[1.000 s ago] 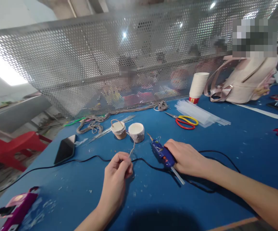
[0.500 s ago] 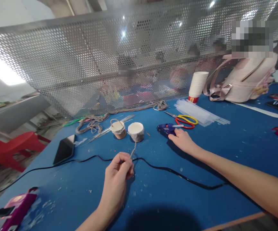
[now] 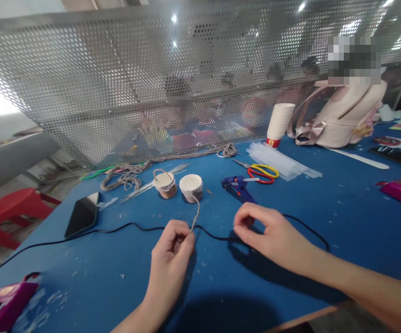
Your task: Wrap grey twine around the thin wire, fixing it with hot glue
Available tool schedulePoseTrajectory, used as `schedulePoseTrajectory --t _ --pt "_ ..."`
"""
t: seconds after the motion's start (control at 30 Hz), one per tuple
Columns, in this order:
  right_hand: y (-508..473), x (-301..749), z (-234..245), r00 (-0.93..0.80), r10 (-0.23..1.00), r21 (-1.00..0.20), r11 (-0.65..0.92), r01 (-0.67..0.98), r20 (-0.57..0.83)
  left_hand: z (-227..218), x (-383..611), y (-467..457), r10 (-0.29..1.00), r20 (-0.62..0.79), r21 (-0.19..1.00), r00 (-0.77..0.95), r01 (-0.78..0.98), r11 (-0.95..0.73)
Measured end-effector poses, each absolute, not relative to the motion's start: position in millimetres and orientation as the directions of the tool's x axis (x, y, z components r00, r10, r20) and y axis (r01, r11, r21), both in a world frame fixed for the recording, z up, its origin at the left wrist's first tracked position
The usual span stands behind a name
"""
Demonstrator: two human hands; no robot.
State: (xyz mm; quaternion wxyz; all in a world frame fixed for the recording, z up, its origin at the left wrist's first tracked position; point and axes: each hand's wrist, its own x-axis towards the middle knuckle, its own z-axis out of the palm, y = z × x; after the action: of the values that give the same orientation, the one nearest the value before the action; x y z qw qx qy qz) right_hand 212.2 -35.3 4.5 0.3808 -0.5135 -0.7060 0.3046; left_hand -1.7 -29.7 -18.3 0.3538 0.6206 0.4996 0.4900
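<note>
My left hand (image 3: 174,247) pinches the end of a thin twisted grey cord (image 3: 196,213) between thumb and fingers. From there the cord runs up to the rim of a small white-topped cup (image 3: 191,186) with a grey-wrapped side. Beside it stands a similar small cup (image 3: 165,184) with a brown base and a cord handle arched over its top. Over the table on the right, my right hand (image 3: 266,231) is curled with thumb and forefinger tips together; nothing shows between them. A blue glue gun (image 3: 237,186) with a glue stick in it lies just beyond, untouched.
Scissors (image 3: 262,173), clear plastic strips (image 3: 280,160), stacked paper cups (image 3: 280,122) and a pink backpack (image 3: 341,113) are behind. A black cable (image 3: 124,226) crosses the blue table. A phone (image 3: 82,215) and grey cord bundle (image 3: 120,178) lie left; a perforated metal screen (image 3: 117,92) borders the back.
My right hand has let go of the glue gun and drawn back towards me, with its fingertips now together. My left hand keeps its hold on the cord. The view has shifted slightly.
</note>
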Motion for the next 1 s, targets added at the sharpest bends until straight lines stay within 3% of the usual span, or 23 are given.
schedulePoseTrajectory --t 0.07,0.13,0.27,0.4,0.73,0.83,1.0 --pt "-39 188 8 -0.263 0.961 -0.948 0.158 0.277 0.083 -18 1 -32 0.940 0.338 0.873 0.048 0.358 -0.332" --pt "-36 168 6 -0.304 0.952 -0.994 0.004 0.110 -0.030 -18 2 -34 0.895 0.441 0.798 0.071 0.426 -0.427" --pt "-30 146 -2 -0.264 0.958 -0.975 -0.157 -0.154 -0.113 -20 1 -34 0.769 0.627 0.609 0.129 0.534 -0.586" --pt "-28 137 -5 -0.188 0.966 -0.925 -0.229 -0.304 -0.178 -24 -2 -30 0.700 0.694 0.479 0.171 0.617 -0.625" --pt "-22 134 -10 -0.120 0.975 -0.931 -0.215 -0.294 -0.187 -25 -2 -27 0.603 0.760 0.335 0.241 0.651 -0.682" --pt "-23 136 -9 -0.114 0.977 -0.940 -0.204 -0.272 -0.179 -25 -3 -27 0.632 0.735 0.361 0.246 0.647 -0.672" --pt "-25 142 -4 -0.118 0.986 -0.963 -0.139 -0.230 -0.114 -26 -4 -24 0.744 0.641 0.502 0.188 0.629 -0.593"
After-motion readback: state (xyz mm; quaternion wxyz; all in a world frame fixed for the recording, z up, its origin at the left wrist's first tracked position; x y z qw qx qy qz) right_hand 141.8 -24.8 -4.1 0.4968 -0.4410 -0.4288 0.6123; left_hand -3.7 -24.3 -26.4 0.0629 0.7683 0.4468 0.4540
